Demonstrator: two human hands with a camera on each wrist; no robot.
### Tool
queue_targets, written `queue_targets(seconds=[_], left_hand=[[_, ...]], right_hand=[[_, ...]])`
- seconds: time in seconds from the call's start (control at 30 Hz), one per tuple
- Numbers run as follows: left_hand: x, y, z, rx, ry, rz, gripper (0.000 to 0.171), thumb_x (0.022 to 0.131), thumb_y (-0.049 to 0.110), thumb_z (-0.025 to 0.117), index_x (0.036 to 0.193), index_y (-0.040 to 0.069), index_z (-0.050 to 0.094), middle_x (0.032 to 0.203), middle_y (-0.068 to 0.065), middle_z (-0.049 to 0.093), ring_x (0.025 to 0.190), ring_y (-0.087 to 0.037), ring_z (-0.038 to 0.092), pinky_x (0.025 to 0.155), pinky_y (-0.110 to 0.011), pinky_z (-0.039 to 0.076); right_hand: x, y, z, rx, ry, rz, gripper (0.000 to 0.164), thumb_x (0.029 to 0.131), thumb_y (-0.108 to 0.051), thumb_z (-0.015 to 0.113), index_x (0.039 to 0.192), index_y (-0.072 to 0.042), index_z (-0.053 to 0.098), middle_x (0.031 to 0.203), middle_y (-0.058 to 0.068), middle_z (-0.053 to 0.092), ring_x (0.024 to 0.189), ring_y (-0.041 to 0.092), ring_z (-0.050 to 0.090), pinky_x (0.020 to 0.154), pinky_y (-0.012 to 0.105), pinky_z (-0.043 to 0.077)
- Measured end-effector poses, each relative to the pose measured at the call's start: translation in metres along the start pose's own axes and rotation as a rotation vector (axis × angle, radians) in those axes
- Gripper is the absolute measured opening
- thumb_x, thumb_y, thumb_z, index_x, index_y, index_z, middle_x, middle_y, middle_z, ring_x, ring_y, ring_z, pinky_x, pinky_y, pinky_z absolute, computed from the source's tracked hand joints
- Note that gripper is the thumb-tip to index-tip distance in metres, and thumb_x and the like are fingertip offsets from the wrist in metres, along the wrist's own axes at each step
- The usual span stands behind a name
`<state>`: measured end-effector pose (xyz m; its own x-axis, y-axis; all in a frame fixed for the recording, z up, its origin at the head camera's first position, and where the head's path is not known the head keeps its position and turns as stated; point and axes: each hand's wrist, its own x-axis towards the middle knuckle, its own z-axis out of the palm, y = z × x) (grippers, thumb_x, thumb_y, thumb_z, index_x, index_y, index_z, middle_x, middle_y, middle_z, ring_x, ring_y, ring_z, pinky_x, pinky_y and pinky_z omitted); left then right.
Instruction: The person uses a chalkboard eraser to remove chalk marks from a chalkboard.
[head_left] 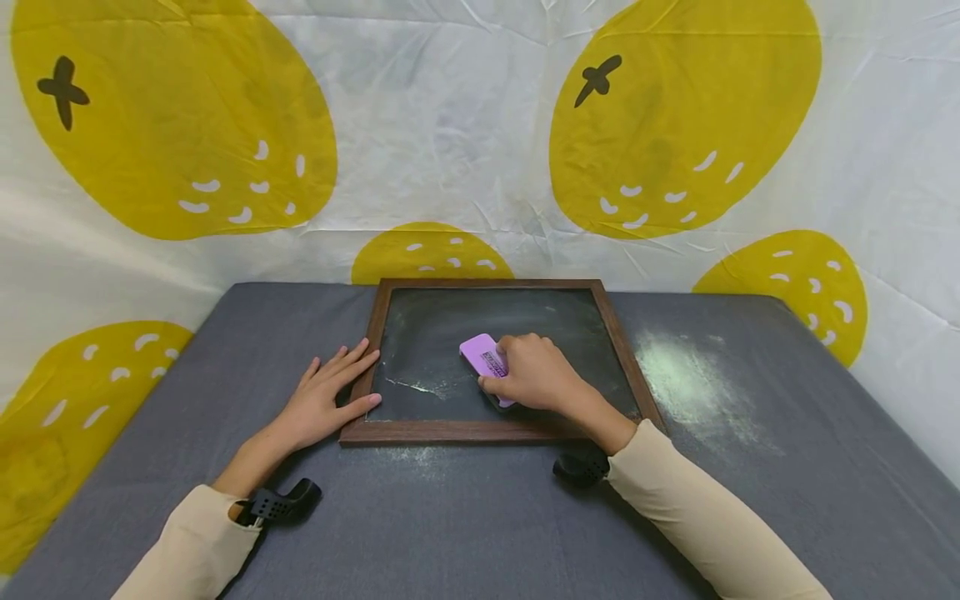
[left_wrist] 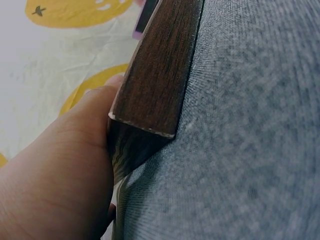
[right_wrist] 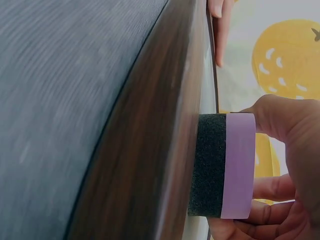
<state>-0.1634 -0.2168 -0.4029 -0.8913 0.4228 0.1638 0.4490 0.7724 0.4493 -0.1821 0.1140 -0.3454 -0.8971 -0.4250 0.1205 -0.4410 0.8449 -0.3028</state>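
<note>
A blackboard in a brown wooden frame lies on the cloth-covered table. My right hand grips a purple eraser with a dark felt underside, held against the board a little right of its middle. Left of it, a thin whitish chalk mark shows on the dark surface. At the board's left side my left hand rests on the frame with fingers spread and straight. In the left wrist view, the left hand lies against the frame's corner, its fingertips mostly hidden.
The table is covered with a grey cloth. Pale chalk dust marks the cloth right of the board. Behind the table hangs a white curtain with yellow fruit shapes. A black wrist device sits at the left cuff.
</note>
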Motion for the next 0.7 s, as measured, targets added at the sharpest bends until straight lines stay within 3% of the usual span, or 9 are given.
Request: queue_targets(seconds=[0.27,0.5,0.7], left_hand=[[-0.001,0.0,0.0,0.004,0.006,0.001,0.069,0.094,0.046,0.058,0.151,0.017,0.034,0.157,-0.008,0.021,0.142,-0.037,0.016,0.109,-0.062,0.003],[-0.001,0.002,0.001,0.004,0.011,-0.005,0.07,0.093,0.046,0.059,0.151,0.016,0.034,0.157,-0.008,0.022,0.142,-0.036,0.017,0.109,-0.062,0.002],[0.0,0.001,0.001,0.01,0.013,-0.011,0.07,0.092,0.047,0.06,0.15,0.017,0.035,0.157,-0.006,0.023,0.142,-0.035,0.017,0.109,-0.062,0.002]], right_hand=[[0.009,-0.021,0.006,0.002,-0.002,-0.056,0.032,0.08,-0.039,0.07,0.075,-0.01,0.059,0.058,-0.001,0.052,0.05,0.013,0.048,0.045,0.025,0.033],[0.017,-0.035,0.012,0.008,-0.026,-0.091,0.034,0.079,-0.041,0.07,0.085,-0.008,0.063,0.065,-0.002,0.054,0.054,0.013,0.05,0.047,0.026,0.037],[0.023,-0.044,0.015,-0.007,-0.038,-0.133,0.032,0.08,-0.041,0.069,0.079,-0.011,0.06,0.062,-0.003,0.053,0.053,0.011,0.048,0.046,0.024,0.035]])
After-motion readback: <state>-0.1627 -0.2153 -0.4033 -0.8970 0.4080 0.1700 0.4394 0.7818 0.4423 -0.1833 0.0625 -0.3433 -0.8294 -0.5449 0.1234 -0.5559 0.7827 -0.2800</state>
